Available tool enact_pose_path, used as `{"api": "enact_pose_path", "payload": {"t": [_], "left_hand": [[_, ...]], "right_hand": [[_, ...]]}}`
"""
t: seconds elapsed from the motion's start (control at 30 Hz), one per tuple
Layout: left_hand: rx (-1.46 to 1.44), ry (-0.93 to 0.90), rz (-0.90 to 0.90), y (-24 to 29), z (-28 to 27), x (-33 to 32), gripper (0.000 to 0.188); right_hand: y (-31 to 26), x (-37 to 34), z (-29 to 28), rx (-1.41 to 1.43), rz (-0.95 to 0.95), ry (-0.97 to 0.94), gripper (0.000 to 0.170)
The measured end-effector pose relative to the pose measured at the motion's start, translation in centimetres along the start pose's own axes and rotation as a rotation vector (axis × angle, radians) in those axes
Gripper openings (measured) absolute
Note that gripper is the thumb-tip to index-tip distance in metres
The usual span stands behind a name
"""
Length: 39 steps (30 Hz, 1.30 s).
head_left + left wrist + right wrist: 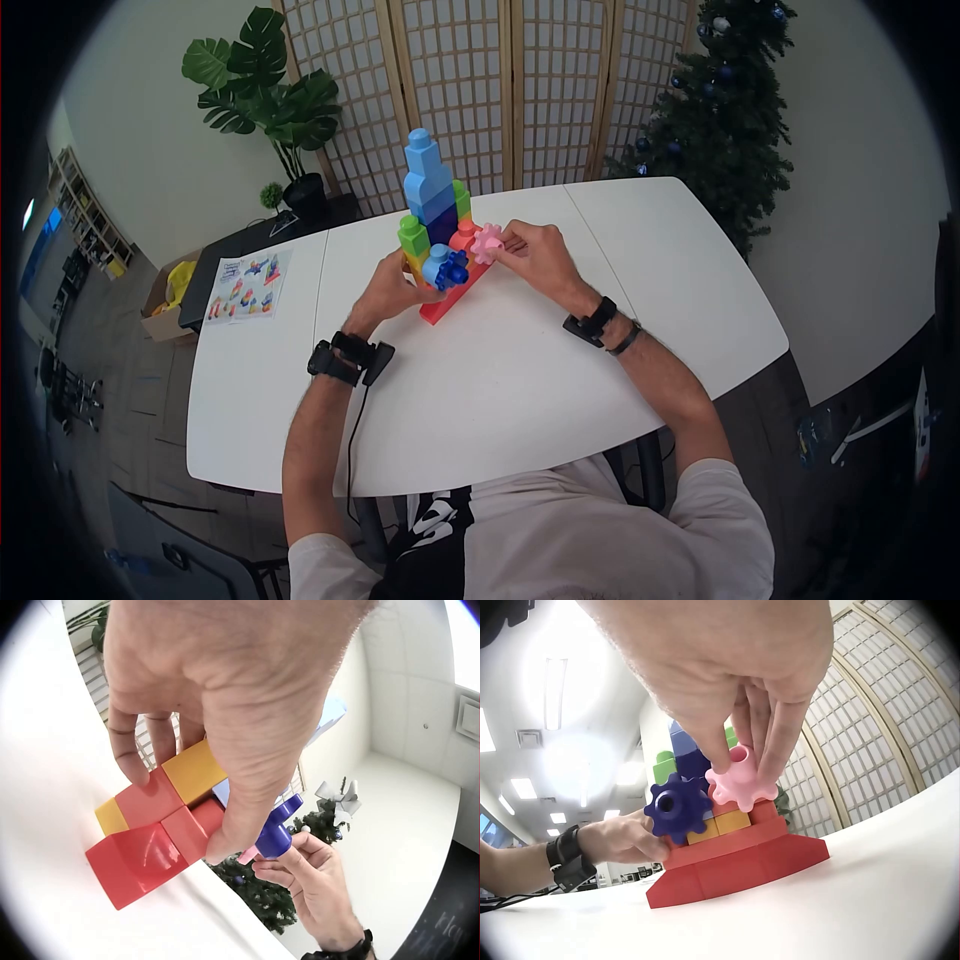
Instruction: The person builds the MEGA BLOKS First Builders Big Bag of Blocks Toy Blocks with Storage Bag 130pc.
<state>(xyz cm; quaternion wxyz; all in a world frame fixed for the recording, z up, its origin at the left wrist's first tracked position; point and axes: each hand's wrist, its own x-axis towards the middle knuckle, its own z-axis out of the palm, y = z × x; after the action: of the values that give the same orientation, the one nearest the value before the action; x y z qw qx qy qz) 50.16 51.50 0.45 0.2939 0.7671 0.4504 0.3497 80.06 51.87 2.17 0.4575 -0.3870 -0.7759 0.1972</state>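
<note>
A tower of toy building blocks (429, 188) stands on the white table, light blue at the top with green, yellow and red blocks lower down. Its red base (739, 866) curves up at the ends. My left hand (388, 292) grips the tower's lower left side, thumb on a red block (186, 831) and fingers round the far side. Between thumb and fingers, my right hand (545, 258) pinches a pink gear (741, 781) against the front of the tower. Beside it, a dark blue gear (678, 808) sits on the front left.
A printed sheet (247, 287) with pictures of block models lies on the table's left part. Behind the table stand a folding screen (455, 90), a potted plant (270, 90) and a decorated tree (705, 120). A cable (352, 440) runs down from the left wrist.
</note>
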Motion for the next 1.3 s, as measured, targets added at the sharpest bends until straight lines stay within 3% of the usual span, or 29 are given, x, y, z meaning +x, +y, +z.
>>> {"api": "enact_pose_path", "payload": {"t": [0.33,0.87,1.03,1.3], "left_hand": [[-0.011,-0.011,-0.008,0.2,-0.1,0.0,0.06],[-0.071,-0.045,-0.022,0.9,-0.3,-0.2,0.066],[-0.141,-0.014,-0.146,1.8,0.0,-0.2,0.071],[-0.075,-0.058,-0.106,1.4,-0.3,-0.4,0.067]], "right_hand": [[0.0,0.1,0.3,0.053,0.058,0.008,0.024],[-0.4,-0.1,0.4,0.008,-0.041,-0.04,0.024],[-0.3,0.0,0.4,0.0,-0.063,-0.04,0.024],[-0.5,0.1,0.3,0.003,-0.073,-0.048,0.023]]}}
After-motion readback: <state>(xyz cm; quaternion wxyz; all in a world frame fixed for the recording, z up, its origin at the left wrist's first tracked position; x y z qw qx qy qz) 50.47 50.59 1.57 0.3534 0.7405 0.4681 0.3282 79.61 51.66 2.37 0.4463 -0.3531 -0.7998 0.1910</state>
